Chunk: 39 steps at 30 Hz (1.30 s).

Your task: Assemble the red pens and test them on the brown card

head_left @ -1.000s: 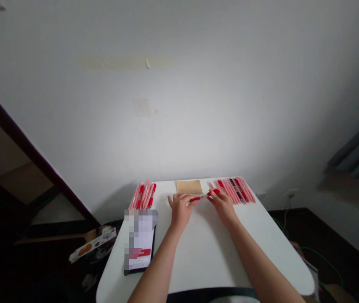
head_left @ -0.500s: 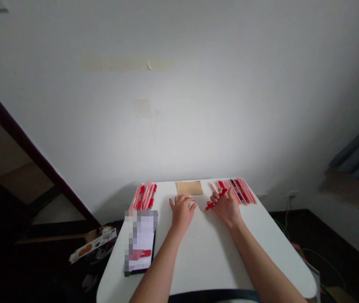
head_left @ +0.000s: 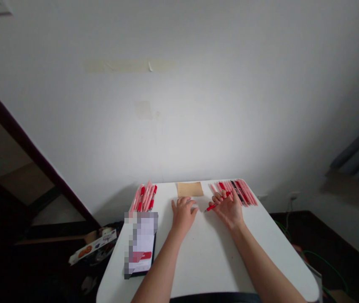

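Observation:
My right hand [head_left: 228,207] holds a red pen [head_left: 216,202] in its curled fingers, the tip pointing down-left toward the white table [head_left: 204,252]. My left hand [head_left: 183,212] rests on the table just left of it, fingers loosely curled; whether anything is under them is hidden. A row of several pink and red pens [head_left: 238,192] lies just beyond my right hand at the far right. Another pile of pink and red pens [head_left: 144,196] lies at the far left. A tan paper square [head_left: 190,189] sits between the two groups.
A dark tablet-like slab with a blurred white sheet [head_left: 140,243] lies near the table's left edge. On the floor to the left lies a small box [head_left: 92,248]. A white wall rises right behind the table. Green cable [head_left: 321,261] runs on the floor at right.
Both hands held the pen between them a second ago. My left hand let go and settled on the table, while my right hand kept the pen and turned it slanting.

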Each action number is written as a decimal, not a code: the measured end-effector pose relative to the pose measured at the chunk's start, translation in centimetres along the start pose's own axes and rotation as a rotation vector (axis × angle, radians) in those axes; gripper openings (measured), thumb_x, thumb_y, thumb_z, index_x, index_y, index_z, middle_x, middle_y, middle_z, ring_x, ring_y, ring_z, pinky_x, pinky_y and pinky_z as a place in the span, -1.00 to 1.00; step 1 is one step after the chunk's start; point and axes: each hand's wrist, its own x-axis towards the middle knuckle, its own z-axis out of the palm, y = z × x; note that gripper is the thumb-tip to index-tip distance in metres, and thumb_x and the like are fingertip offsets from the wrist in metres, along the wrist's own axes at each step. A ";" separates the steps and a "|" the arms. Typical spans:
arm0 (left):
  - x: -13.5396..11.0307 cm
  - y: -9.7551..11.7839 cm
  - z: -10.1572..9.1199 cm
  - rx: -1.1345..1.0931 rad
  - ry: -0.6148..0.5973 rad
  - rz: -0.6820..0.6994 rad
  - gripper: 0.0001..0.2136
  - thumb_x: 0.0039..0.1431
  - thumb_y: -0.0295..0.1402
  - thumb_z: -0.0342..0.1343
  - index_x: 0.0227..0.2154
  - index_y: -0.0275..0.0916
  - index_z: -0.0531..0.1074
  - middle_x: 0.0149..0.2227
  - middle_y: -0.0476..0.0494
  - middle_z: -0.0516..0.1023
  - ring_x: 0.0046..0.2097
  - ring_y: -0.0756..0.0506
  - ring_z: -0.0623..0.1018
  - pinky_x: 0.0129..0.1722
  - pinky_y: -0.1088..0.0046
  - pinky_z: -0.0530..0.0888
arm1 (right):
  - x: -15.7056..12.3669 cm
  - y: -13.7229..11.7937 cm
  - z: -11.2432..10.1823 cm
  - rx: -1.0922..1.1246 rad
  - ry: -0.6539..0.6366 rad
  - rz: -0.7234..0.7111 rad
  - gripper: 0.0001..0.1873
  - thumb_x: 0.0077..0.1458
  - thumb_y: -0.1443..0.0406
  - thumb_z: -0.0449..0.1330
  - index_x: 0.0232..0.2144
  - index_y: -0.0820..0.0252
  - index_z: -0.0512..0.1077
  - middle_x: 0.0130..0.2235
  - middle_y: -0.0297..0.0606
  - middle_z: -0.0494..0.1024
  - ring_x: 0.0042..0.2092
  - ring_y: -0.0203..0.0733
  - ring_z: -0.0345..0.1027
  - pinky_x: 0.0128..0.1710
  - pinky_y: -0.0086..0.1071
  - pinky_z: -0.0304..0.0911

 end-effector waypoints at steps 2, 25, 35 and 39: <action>0.0 -0.1 0.0 -0.003 0.004 0.002 -0.78 0.10 -0.30 0.15 -0.16 -0.01 0.48 0.01 -0.04 0.48 0.10 -0.15 0.35 0.24 -0.09 0.05 | -0.1 0.0 0.0 0.032 -0.011 0.015 -0.50 0.06 -0.17 0.01 -0.59 0.07 0.19 -0.55 -0.42 0.16 -0.49 -0.26 0.05 -0.34 -0.23 0.18; 0.1 0.0 -0.1 0.005 -0.024 -0.013 -0.77 0.11 -0.29 0.14 -0.14 -0.01 0.47 0.03 -0.05 0.47 0.11 -0.15 0.35 0.24 -0.08 0.04 | -0.2 -0.2 0.3 0.009 0.006 0.022 -0.63 0.06 -0.01 0.07 -0.60 0.08 0.19 -0.57 -0.43 0.14 -0.51 -0.27 0.05 -0.37 -0.24 0.19; 0.1 0.0 0.0 0.001 -0.016 -0.002 -0.78 0.12 -0.28 0.13 -0.14 -0.01 0.47 0.03 -0.04 0.47 0.11 -0.15 0.36 0.23 -0.07 0.05 | -0.2 -0.2 0.5 -0.049 0.000 0.016 -0.54 0.04 -0.14 0.03 -0.57 0.07 0.22 -0.56 -0.43 0.14 -0.50 -0.27 0.05 -0.36 -0.23 0.19; 0.0 0.0 -0.2 0.006 -0.028 -0.007 -0.77 0.12 -0.29 0.13 -0.13 -0.01 0.47 0.04 -0.06 0.47 0.13 -0.16 0.34 0.24 -0.06 0.04 | -0.3 -0.2 0.5 -0.048 -0.003 0.009 -0.57 0.03 -0.10 0.06 -0.58 0.08 0.21 -0.57 -0.44 0.13 -0.50 -0.27 0.04 -0.36 -0.23 0.19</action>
